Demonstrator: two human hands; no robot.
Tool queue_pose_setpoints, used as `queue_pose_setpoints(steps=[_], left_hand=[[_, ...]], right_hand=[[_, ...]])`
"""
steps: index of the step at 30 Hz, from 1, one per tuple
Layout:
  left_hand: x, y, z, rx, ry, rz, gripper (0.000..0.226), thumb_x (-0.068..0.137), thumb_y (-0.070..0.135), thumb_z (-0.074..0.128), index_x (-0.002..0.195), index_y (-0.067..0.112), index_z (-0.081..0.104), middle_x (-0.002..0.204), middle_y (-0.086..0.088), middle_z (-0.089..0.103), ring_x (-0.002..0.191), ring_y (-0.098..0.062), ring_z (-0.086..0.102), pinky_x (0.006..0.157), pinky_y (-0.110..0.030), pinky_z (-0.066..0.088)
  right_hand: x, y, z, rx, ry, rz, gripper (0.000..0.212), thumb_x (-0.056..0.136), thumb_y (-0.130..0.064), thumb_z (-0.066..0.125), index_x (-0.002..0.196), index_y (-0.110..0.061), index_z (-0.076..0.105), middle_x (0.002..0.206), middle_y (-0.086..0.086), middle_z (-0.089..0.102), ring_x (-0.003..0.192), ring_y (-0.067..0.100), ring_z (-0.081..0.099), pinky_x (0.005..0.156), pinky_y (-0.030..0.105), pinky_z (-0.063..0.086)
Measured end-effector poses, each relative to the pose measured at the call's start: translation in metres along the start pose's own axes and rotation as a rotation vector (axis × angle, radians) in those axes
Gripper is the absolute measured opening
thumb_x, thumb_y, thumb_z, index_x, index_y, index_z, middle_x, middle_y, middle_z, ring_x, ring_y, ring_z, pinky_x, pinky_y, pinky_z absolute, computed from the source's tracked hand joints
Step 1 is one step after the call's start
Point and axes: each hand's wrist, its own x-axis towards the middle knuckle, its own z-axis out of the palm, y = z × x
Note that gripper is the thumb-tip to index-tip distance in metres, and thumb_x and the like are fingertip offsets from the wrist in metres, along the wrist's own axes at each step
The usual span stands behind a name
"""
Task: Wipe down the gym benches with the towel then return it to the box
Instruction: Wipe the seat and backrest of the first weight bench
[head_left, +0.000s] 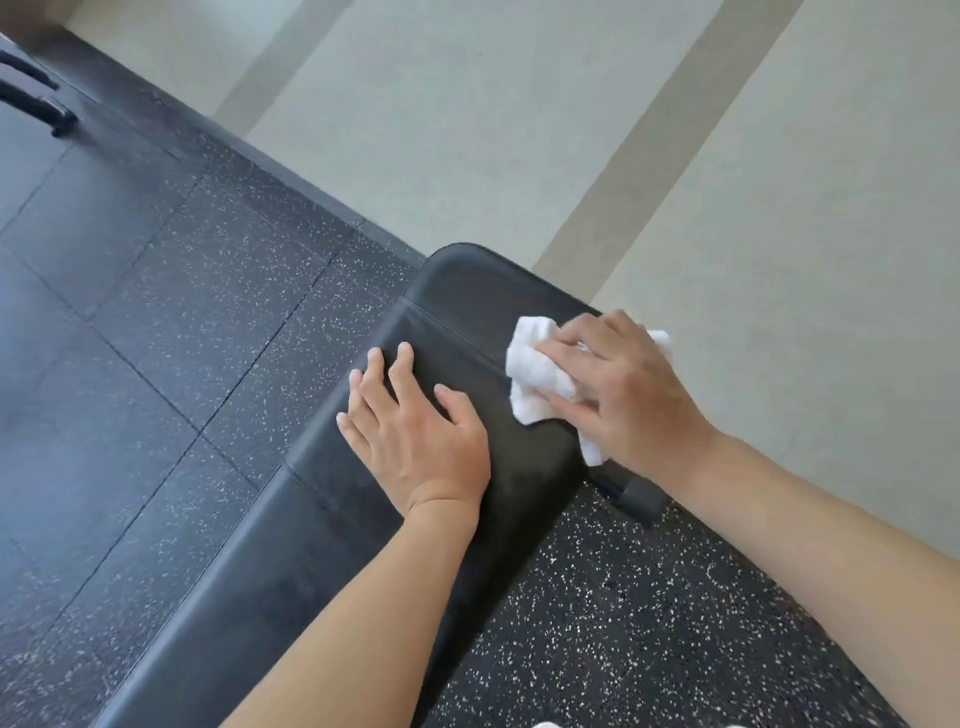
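Observation:
A black padded gym bench (457, 291) runs from the lower left up to the middle of the view, its far end against a pale wall. A crumpled white towel (535, 374) lies on the pad near the bench's right edge. My right hand (623, 384) presses down on the towel with fingers spread over it, part of the cloth bunched under the palm. My left hand (410, 426) rests flat on the pad beside it, fingers straight and spread. No box is in view.
Black speckled rubber floor tiles (182, 312) surround the bench. A pale wall (571, 130) with tan stripes rises behind the bench end. A black bench foot (639, 496) shows under my right wrist. Dark equipment legs (47, 109) stand at the far left.

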Motion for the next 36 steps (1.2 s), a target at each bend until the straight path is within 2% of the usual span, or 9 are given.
queue_pose_setpoints(steps=[3, 7, 11, 16, 20, 24, 29, 32, 36], left_hand=[[0.000, -0.001, 0.000, -0.004, -0.011, -0.008, 0.056, 0.097, 0.032, 0.048, 0.152, 0.025, 0.045, 0.164, -0.002, 0.035, 0.157, -0.029, 0.022, 0.129, -0.056, 0.010], [0.002, 0.000, -0.002, -0.007, -0.031, -0.006, 0.060, 0.094, 0.035, 0.044, 0.153, 0.025, 0.046, 0.164, -0.003, 0.035, 0.157, -0.030, 0.021, 0.128, -0.056, 0.010], [0.003, 0.002, -0.002, -0.003, -0.032, -0.011, 0.061, 0.092, 0.035, 0.045, 0.152, 0.025, 0.047, 0.164, -0.003, 0.037, 0.157, -0.030, 0.023, 0.128, -0.057, 0.012], [0.005, 0.006, -0.003, 0.025, -0.031, -0.028, 0.062, 0.091, 0.036, 0.040, 0.150, 0.023, 0.049, 0.163, -0.005, 0.038, 0.156, -0.032, 0.025, 0.128, -0.058, 0.013], [0.004, 0.010, -0.008, 0.027, -0.017, -0.040, 0.060, 0.090, 0.034, 0.042, 0.147, 0.019, 0.053, 0.162, -0.008, 0.041, 0.154, -0.034, 0.029, 0.125, -0.060, 0.019], [0.002, 0.010, -0.010, 0.033, -0.031, -0.046, 0.058, 0.091, 0.031, 0.049, 0.147, 0.019, 0.054, 0.161, -0.007, 0.042, 0.154, -0.033, 0.030, 0.125, -0.057, 0.019], [0.001, 0.010, -0.011, 0.003, -0.016, -0.032, 0.056, 0.091, 0.032, 0.049, 0.144, 0.016, 0.056, 0.160, -0.007, 0.044, 0.153, -0.033, 0.031, 0.124, -0.056, 0.021], [-0.001, 0.007, -0.011, -0.061, -0.016, -0.047, 0.047, 0.092, 0.031, 0.051, 0.134, 0.010, 0.057, 0.160, -0.007, 0.045, 0.155, -0.033, 0.029, 0.125, -0.057, 0.018], [-0.002, -0.003, -0.015, -0.237, -0.037, -0.021, 0.037, 0.093, 0.018, 0.061, 0.130, 0.011, 0.057, 0.161, -0.006, 0.043, 0.157, -0.031, 0.024, 0.128, -0.057, 0.011]], right_hand=[[-0.009, 0.005, -0.005, 0.015, -0.018, -0.008, 0.038, 0.092, -0.021, 0.074, 0.127, -0.008, 0.072, 0.115, 0.008, 0.066, 0.096, 0.030, 0.052, 0.087, 0.046, 0.050], [0.040, -0.007, 0.015, -0.032, -0.022, -0.064, 0.033, 0.090, -0.015, 0.075, 0.121, -0.004, 0.073, 0.112, 0.014, 0.067, 0.092, 0.037, 0.057, 0.083, 0.051, 0.052], [0.108, -0.028, 0.047, -0.051, -0.051, -0.095, 0.025, 0.093, -0.021, 0.066, 0.111, -0.006, 0.072, 0.114, 0.013, 0.065, 0.099, 0.037, 0.057, 0.085, 0.051, 0.048], [0.155, -0.040, 0.065, -0.090, -0.112, -0.095, 0.029, 0.096, -0.029, 0.053, 0.111, -0.011, 0.070, 0.115, 0.010, 0.062, 0.103, 0.032, 0.055, 0.083, 0.042, 0.043], [0.156, -0.036, 0.062, -0.058, -0.196, -0.097, 0.039, 0.096, -0.035, 0.046, 0.119, -0.013, 0.068, 0.120, 0.009, 0.060, 0.107, 0.032, 0.054, 0.087, 0.044, 0.043], [0.155, -0.034, 0.059, -0.011, -0.206, -0.104, 0.034, 0.097, -0.032, 0.052, 0.121, -0.014, 0.068, 0.124, 0.007, 0.059, 0.110, 0.030, 0.052, 0.090, 0.043, 0.042], [0.141, -0.043, 0.052, -0.099, -0.283, -0.207, 0.038, 0.104, -0.035, 0.041, 0.136, -0.022, 0.058, 0.138, 0.002, 0.052, 0.118, 0.027, 0.047, 0.092, 0.038, 0.038], [0.118, -0.053, 0.046, -0.092, -0.311, -0.209, 0.038, 0.107, -0.039, 0.040, 0.133, -0.020, 0.060, 0.135, 0.002, 0.054, 0.114, 0.027, 0.047, 0.088, 0.038, 0.040], [0.103, -0.059, 0.044, -0.091, -0.276, -0.167, 0.035, 0.107, -0.038, 0.045, 0.127, -0.017, 0.064, 0.131, 0.003, 0.056, 0.110, 0.026, 0.047, 0.092, 0.039, 0.042]])
